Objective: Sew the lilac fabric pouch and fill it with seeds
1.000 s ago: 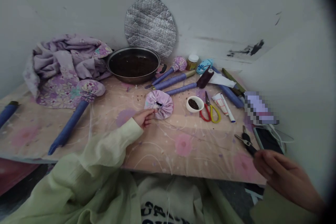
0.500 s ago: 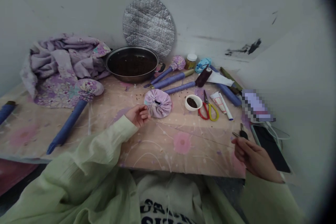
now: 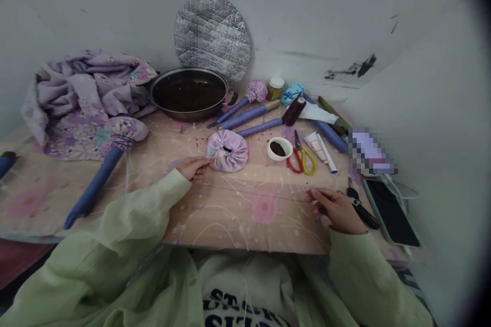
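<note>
A round lavender fabric pouch [image 3: 227, 151], its edge gathered around a small dark opening, lies on the table. My left hand [image 3: 192, 168] is at the pouch's left edge, fingers closed and fingertips pinching its rim. Across the table to the right, my right hand [image 3: 334, 208] has thumb and fingers pinched together on a thin dark thread [image 3: 264, 195]. The thread stretches over the tablecloth toward my left hand; its left end is too fine to trace. Any needle in the right fingers cannot be made out. A white bowl [image 3: 279, 149] of small dark grains stands right of the pouch.
Red-and-yellow scissors [image 3: 302, 156], a tube and a marker lie beyond my right hand. A black key fob [image 3: 362, 209] and a phone [image 3: 392, 212] are beside it. Behind stand a dark pan [image 3: 190, 112], purple-wrapped sticks [image 3: 243, 117], a thread spool [image 3: 294, 111] and bunched floral cloth [image 3: 72, 133].
My right hand has moved left, away from the key fob and phone, still pinching the thread. My left hand has drawn slightly left, its fingers closing at the pouch's edge.
</note>
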The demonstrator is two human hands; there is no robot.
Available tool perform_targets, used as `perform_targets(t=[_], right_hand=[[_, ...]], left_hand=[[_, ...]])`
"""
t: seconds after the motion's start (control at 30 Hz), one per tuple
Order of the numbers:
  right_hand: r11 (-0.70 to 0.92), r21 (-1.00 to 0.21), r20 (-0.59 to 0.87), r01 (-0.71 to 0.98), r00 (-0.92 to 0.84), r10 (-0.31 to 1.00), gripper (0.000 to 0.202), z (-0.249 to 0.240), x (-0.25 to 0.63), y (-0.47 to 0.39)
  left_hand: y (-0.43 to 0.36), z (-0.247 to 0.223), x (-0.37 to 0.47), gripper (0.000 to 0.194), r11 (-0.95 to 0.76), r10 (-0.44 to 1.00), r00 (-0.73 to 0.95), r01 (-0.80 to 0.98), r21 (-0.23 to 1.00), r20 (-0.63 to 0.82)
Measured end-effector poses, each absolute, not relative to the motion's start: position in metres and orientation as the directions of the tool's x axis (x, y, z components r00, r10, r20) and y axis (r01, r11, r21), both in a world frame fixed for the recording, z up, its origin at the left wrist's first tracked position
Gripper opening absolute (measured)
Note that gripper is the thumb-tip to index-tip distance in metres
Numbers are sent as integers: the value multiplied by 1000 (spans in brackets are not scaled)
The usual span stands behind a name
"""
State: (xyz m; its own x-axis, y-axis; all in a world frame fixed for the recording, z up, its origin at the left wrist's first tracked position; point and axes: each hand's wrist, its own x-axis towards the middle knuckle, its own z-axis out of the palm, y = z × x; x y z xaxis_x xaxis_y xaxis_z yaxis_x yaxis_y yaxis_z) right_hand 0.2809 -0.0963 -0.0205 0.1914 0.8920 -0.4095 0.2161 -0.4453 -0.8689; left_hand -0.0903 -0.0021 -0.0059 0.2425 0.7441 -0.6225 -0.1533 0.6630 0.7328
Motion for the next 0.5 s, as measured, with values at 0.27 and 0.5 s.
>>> perform_targets(t=[0.27, 0.5], right_hand=[[-338, -568, -138, 751, 318, 938, 40, 3, 291, -61], [-296, -174, -88, 939, 285, 955, 53, -19, 273, 8]], left_hand=[[-10, -16, -87, 16, 442, 888, 148, -10, 897, -436], [-19, -14, -80, 15, 244, 962, 85, 150, 958, -258]])
